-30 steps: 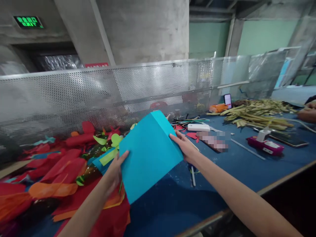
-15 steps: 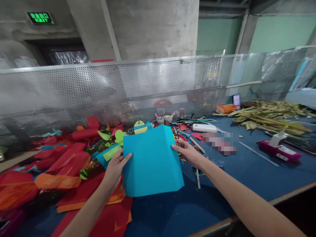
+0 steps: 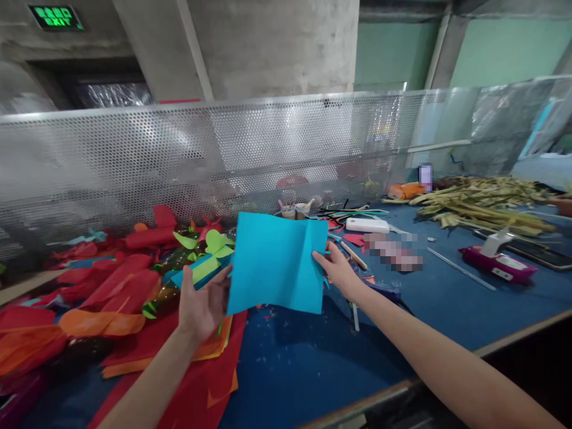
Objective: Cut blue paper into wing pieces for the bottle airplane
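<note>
A turquoise sheet of paper (image 3: 279, 265), with a crease near its right side, is held up over the blue tabletop. My right hand (image 3: 337, 268) pinches its right edge, thumb in front and fingers behind. At the left edge is my left hand (image 3: 203, 301), open, with its thumb raised off the sheet. Its fingertips lie close to the edge or partly behind it; whether they touch is unclear. Just beyond my left hand are green leaf-shaped cutouts (image 3: 217, 244). Red and orange sheets (image 3: 214, 375) lie beneath my left forearm.
Red and orange cutouts (image 3: 129, 280) are heaped at the left. Toward the right are a white power strip (image 3: 367, 225), a purple device (image 3: 498, 265) and a pile of dried stalks (image 3: 482, 202). A perforated metal screen (image 3: 268, 149) borders the table's back.
My left hand has let go of the sheet, its thumb lifting away. The sheet has turned and its lower edge has risen, while my right hand keeps its pinch.
</note>
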The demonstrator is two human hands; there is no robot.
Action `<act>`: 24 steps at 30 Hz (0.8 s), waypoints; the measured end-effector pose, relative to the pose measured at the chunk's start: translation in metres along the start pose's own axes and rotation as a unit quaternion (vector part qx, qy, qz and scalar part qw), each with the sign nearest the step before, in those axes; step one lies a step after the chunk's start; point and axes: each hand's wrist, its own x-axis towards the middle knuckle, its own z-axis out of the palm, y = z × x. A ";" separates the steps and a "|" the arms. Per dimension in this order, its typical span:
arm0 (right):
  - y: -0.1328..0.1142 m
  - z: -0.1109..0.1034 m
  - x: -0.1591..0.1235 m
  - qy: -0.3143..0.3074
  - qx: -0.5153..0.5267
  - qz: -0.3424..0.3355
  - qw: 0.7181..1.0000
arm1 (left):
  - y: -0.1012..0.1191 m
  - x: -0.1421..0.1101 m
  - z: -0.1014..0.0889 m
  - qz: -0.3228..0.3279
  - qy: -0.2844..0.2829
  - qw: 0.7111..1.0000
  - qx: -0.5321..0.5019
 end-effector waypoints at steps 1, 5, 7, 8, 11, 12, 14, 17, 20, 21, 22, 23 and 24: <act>0.000 0.000 0.000 0.011 0.011 0.005 1.000 | -0.004 -0.001 0.002 -0.012 -0.048 0.999 -0.011; -0.002 0.002 -0.002 0.027 0.061 0.035 0.997 | -0.023 -0.002 0.009 -0.024 -0.099 0.995 0.018; -0.006 0.005 -0.005 0.015 0.094 0.048 0.994 | -0.031 -0.002 0.012 -0.018 -0.058 0.996 0.066; -0.008 0.006 -0.006 0.006 0.112 0.053 0.992 | -0.033 -0.002 0.013 -0.021 -0.031 0.995 0.095; -0.014 0.008 -0.010 -0.016 0.144 0.072 0.987 | -0.037 -0.003 0.014 -0.050 0.019 0.983 0.174; -0.016 0.008 -0.010 -0.017 0.148 0.077 0.986 | -0.037 -0.003 0.014 -0.062 0.020 0.979 0.192; -0.017 0.006 -0.010 -0.013 0.151 0.083 0.985 | -0.035 -0.003 0.014 -0.064 0.017 0.977 0.204; -0.018 0.003 -0.009 -0.007 0.147 0.094 0.985 | -0.027 0.000 0.014 -0.009 0.050 0.983 0.175; -0.017 0.003 -0.009 -0.012 0.118 0.104 0.987 | -0.014 0.002 0.013 0.068 0.084 0.990 0.095; -0.017 0.003 -0.009 -0.014 0.104 0.106 0.989 | -0.009 0.002 0.012 0.093 0.091 0.990 0.063; -0.016 0.004 -0.010 -0.019 0.086 0.109 0.990 | -0.004 0.001 0.012 0.110 0.091 0.989 0.036; -0.014 0.004 -0.010 -0.025 0.066 0.114 0.991 | -0.001 0.000 0.012 0.118 0.085 0.989 0.016; -0.012 0.005 -0.011 -0.031 0.047 0.121 0.991 | 0.002 -0.001 0.012 0.118 0.077 0.990 0.004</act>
